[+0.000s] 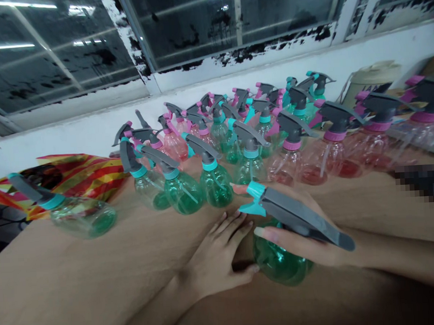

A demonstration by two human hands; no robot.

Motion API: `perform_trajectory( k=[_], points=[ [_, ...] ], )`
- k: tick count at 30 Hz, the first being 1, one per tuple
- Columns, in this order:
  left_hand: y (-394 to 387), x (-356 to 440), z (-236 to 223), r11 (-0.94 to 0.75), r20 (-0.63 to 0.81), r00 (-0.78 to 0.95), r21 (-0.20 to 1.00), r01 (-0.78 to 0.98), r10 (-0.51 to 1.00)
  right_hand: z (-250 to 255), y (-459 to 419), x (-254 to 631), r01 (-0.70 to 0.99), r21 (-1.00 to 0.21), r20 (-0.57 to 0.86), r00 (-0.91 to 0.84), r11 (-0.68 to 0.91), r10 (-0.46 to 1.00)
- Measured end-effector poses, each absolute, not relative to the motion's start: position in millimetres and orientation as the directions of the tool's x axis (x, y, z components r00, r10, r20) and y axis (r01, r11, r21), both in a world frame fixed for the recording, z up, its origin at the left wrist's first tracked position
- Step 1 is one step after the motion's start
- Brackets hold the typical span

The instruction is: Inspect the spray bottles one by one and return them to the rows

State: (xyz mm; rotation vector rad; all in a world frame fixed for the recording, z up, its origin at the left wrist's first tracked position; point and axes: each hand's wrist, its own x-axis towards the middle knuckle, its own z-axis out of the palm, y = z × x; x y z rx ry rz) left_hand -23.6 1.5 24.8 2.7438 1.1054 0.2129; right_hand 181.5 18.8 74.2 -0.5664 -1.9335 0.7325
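Note:
My right hand [308, 240] is wrapped round the neck of a green spray bottle [280, 261], under its grey and turquoise trigger head. The bottle is near me on the wooden table [136, 283], its nozzle pointing left. Beside it, my left hand [222, 254] lies with fingers stretched out, palm towards the table, the thumb tip at the bottle's side. Just beyond my hands stand more green spray bottles [218, 184] with turquoise collars, and pink spray bottles [313, 162] with pink collars stand to their right.
At the far left, a clear green spray bottle [83, 215] leans near a red and yellow plastic bag [90, 176]. Several more bottles crowd back towards the white wall [73, 124] below the windows. A beige container [372, 79] stands at the back right, with a blurred dark object [425, 180] nearer.

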Motion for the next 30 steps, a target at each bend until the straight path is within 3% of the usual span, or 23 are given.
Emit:
perform_trajectory(
  k=[10, 18, 24, 30],
  points=[
    [0, -25, 23, -0.707, 0.08, 0.713, 0.24, 0.665, 0.697, 77, 18, 181, 0.042, -0.756, 0.559, -0.479, 0.653, 0.677],
    [-1, -29, 12, -0.719, 0.135, 0.711, 0.238, 0.652, 0.69, 80, 18, 182, 0.131, -0.711, 0.578, -0.45, 0.691, 0.68],
    [0, -27, 17, -0.709, 0.123, 0.704, 0.241, 0.662, 0.699, 76, 20, 179, 0.015, -0.789, 0.537, -0.469, 0.614, 0.701],
    [0, -27, 17, -0.719, 0.125, 0.712, 0.217, 0.66, 0.691, 74, 22, 182, 0.047, -0.744, 0.589, -0.426, 0.667, 0.687]
  ],
)
